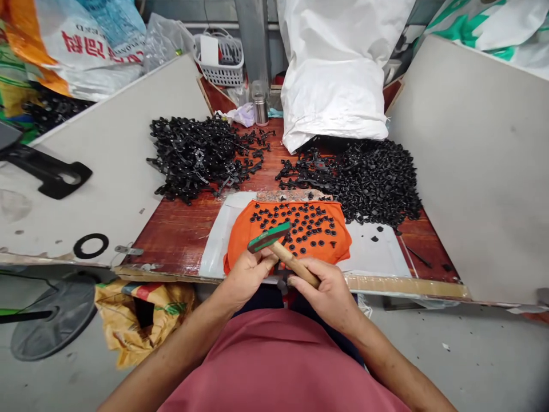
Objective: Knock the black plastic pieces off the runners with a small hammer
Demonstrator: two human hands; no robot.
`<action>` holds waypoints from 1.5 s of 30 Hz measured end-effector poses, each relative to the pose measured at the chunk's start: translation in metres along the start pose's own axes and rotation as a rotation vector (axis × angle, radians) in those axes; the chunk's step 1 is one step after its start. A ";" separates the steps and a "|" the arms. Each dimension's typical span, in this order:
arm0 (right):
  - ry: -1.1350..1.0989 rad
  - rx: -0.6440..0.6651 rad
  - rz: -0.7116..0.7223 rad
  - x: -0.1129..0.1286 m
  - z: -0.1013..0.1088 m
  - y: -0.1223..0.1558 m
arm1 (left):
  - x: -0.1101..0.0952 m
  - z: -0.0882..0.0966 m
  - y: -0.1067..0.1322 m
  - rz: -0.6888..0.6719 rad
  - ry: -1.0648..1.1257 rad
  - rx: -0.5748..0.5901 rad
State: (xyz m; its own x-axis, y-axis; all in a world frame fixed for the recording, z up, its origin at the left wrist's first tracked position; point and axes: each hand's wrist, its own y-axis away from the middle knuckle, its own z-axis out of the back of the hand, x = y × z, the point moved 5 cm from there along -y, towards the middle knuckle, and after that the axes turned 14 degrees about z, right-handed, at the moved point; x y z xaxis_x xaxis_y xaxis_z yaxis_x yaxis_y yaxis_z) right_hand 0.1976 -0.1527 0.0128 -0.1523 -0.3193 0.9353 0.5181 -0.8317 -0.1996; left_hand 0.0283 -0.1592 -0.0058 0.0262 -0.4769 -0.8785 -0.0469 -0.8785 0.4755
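Observation:
My right hand (322,289) is wrapped round the wooden handle of a hammer (295,264). The hammer's flat green head (269,237) hangs over an orange cloth (237,243) near the table's front edge. Just left of the handle, my left hand (244,280) is closed, thumb and fingertips pinched together close under the hammer head. Whatever those fingertips hold is hard to see; a dark shape (282,276) shows between the two hands. Several small black round pieces (311,223) lie spread over the cloth.
A tangled heap of black plastic parts (193,154) sits at the left. Another heap of small black pieces (381,180) spills from below a white sack (334,97). Pale partition boards (484,166) flank the table. Behind stand a steel flask (260,110) and a basket (221,73).

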 end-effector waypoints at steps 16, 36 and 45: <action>-0.272 0.003 -0.135 -0.006 0.002 -0.003 | -0.046 -0.001 0.054 -0.711 -1.179 -0.014; -0.155 -0.247 -0.284 -0.037 0.041 0.051 | -0.010 0.014 -0.002 0.089 -0.265 0.106; -0.127 -0.152 -0.104 -0.015 0.009 0.017 | -0.005 -0.005 0.008 0.049 -0.476 0.225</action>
State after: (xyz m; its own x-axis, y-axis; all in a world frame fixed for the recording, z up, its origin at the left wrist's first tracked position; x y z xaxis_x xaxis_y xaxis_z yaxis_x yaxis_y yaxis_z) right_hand 0.2167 -0.1580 -0.0024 -0.0861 -0.1764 0.9805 0.3711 -0.9190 -0.1328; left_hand 0.0330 -0.1634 0.0029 -0.4353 -0.4051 -0.8040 -0.2514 -0.8028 0.5406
